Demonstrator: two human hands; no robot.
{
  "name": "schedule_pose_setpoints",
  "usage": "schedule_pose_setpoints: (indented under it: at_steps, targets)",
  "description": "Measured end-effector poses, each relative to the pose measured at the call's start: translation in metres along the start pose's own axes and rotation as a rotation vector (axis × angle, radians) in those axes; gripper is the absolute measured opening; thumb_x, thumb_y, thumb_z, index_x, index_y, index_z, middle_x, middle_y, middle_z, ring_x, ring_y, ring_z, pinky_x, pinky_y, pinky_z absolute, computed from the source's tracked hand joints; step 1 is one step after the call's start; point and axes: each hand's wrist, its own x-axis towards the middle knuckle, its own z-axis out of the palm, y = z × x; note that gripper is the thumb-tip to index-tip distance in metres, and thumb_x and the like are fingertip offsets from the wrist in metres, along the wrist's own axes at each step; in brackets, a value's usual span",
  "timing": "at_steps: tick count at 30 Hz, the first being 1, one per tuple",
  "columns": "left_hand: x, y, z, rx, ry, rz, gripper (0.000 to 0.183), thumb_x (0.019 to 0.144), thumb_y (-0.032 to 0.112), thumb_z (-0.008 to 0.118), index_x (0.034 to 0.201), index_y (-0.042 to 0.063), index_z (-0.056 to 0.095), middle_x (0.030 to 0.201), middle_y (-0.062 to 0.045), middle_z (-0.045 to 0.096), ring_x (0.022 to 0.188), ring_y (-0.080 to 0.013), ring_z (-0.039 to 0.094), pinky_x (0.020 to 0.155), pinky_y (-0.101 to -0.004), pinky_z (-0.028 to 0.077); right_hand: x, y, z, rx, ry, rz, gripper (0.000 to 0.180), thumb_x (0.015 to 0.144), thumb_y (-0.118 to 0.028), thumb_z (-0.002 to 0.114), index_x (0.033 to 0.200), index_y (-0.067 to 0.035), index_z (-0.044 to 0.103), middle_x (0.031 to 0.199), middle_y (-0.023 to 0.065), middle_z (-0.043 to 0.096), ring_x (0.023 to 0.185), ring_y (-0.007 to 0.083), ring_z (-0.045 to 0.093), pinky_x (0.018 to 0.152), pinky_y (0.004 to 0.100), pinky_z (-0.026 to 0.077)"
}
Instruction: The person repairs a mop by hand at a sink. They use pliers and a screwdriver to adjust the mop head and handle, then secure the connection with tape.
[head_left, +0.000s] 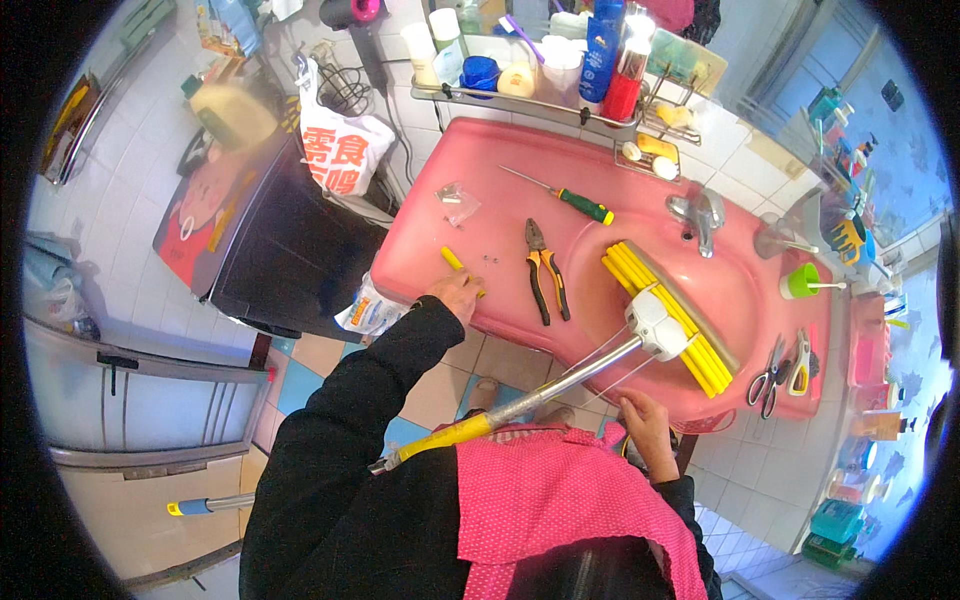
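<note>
My left hand (454, 292) is at the front left edge of the pink washbasin counter (495, 307), its fingers closed over a short yellow rod (452, 259). A roller sponge mop lies across the basin, its yellow ribbed head (705, 367) in the bowl and its white bracket (660, 326) facing up. The mop's metal pole (555, 379) slants down to a yellow grip (450, 436) against my body. Below the basin's front rim, my right hand (646, 427) has its fingers bent close together near the mop's wire rods; whether it pinches anything is unclear.
Pliers (535, 238), a screwdriver (585, 206), a small clear bag (457, 201) and tiny metal parts (491, 259) lie on the counter. Scissors (766, 382) rest at right. The tap (701, 217) stands behind the bowl, beneath a crowded shelf (517, 99). A black-topped appliance (300, 232) adjoins the counter's left.
</note>
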Motion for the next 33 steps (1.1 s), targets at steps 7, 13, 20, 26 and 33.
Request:
schedule_pose_setpoints:
  at_steps: [7, 13, 20, 26, 33]
  targets:
    - [0.022, -0.042, 0.006, -0.043, 0.272, -0.048, 0.015, 0.077, 0.01, 0.058, 0.089, 0.001, 0.061, 0.091, -0.018, 0.058, 0.085, -0.0352, 0.057, 0.072, -0.0418, 0.048, -0.004, -0.007, 0.005, 0.014, 0.008, 0.04, 0.019, 0.085, -0.009, 0.057, 0.1, -0.002, 0.065, 0.087, 0.0125, 0.068, 0.082, 0.021, 0.067, 0.074, 0.0306, 0.05]
    - [0.068, -0.082, 0.028, 0.041, 0.245, -0.13, 0.019, 0.082, 0.012, 0.052, 0.093, 0.003, 0.063, 0.093, -0.019, 0.059, 0.089, -0.0339, 0.058, 0.075, -0.0437, 0.048, -0.017, -0.008, 0.007, 0.041, 0.051, 0.121, 0.019, 0.086, -0.008, 0.056, 0.102, -0.003, 0.065, 0.088, 0.0112, 0.068, 0.083, 0.0196, 0.066, 0.075, 0.0293, 0.05]
    - [0.096, -0.084, 0.014, 0.493, -0.009, -0.029, 0.021, 0.083, 0.012, 0.045, 0.095, 0.009, 0.062, 0.099, -0.014, 0.06, 0.097, -0.0297, 0.058, 0.082, -0.0409, 0.048, -0.036, 0.003, 0.016, 0.098, 0.109, 0.155, 0.019, 0.086, -0.01, 0.057, 0.102, -0.003, 0.065, 0.089, 0.0112, 0.068, 0.086, 0.0221, 0.066, 0.076, 0.0301, 0.049]
    - [0.109, -0.061, -0.014, 0.525, -0.171, 0.057, 0.017, 0.082, 0.012, 0.048, 0.092, 0.007, 0.061, 0.096, -0.012, 0.06, 0.094, -0.0277, 0.06, 0.078, -0.0395, 0.05, -0.045, 0.006, 0.022, 0.053, 0.127, 0.17, 0.02, 0.086, -0.014, 0.057, 0.101, -0.003, 0.065, 0.088, 0.0111, 0.069, 0.086, 0.0244, 0.066, 0.076, 0.0323, 0.049]
    - [0.108, -0.063, -0.003, 0.59, -0.109, 0.046, 0.017, 0.083, 0.013, 0.047, 0.09, 0.006, 0.06, 0.094, -0.013, 0.059, 0.09, -0.0289, 0.061, 0.074, -0.0398, 0.051, -0.046, 0.003, 0.022, 0.012, 0.115, 0.161, 0.02, 0.086, -0.015, 0.057, 0.101, -0.004, 0.066, 0.087, 0.0103, 0.069, 0.084, 0.0251, 0.065, 0.076, 0.0326, 0.049]
